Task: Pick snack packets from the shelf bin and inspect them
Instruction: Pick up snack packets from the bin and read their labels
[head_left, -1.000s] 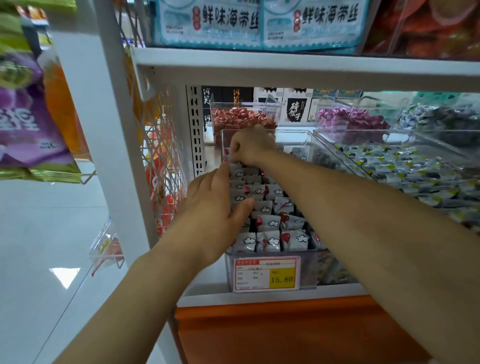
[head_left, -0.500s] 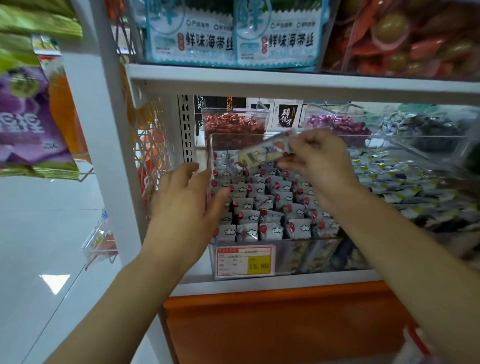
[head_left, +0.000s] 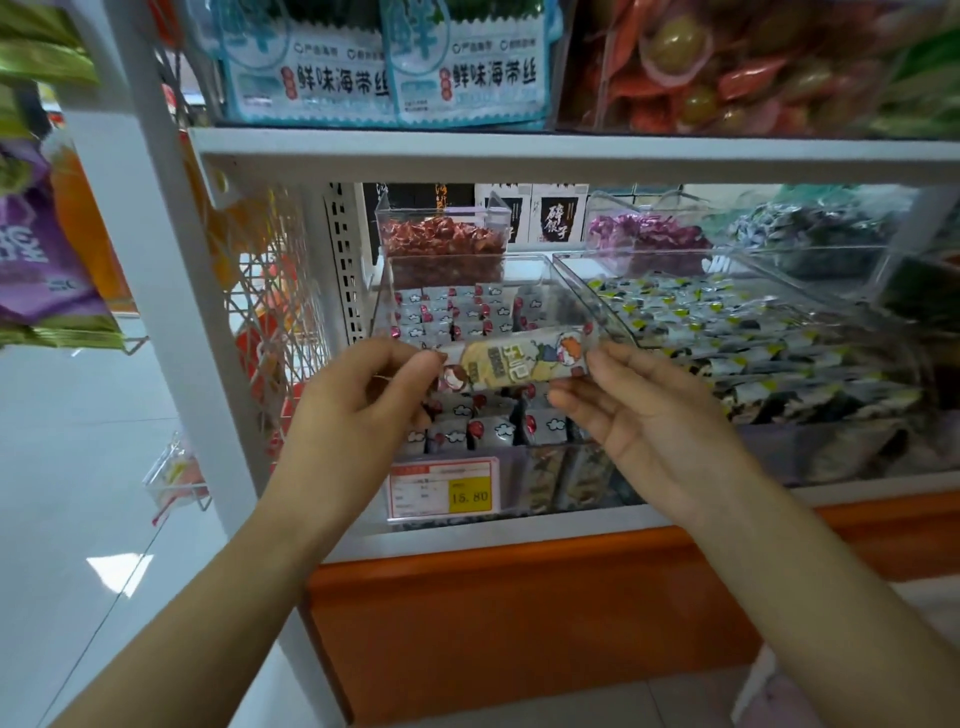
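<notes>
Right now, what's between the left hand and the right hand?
One snack packet, lying crosswise: the left hand pinches one end, the right hand the other. The head view shows it.

Two pale blue printed seaweed packs (head_left: 384, 78) stood side by side on the white metal upper shelf (head_left: 571, 156). Further back, a clear plastic tub of red-wrapped sweets (head_left: 441, 244) sat left of a clear tub of purple-wrapped sweets (head_left: 644, 239). A red-and-yellow price tag (head_left: 444, 493) read 15.80. A white wire mesh panel (head_left: 275, 322) closed the left side, and an orange base panel (head_left: 519, 613) ran below.
</notes>
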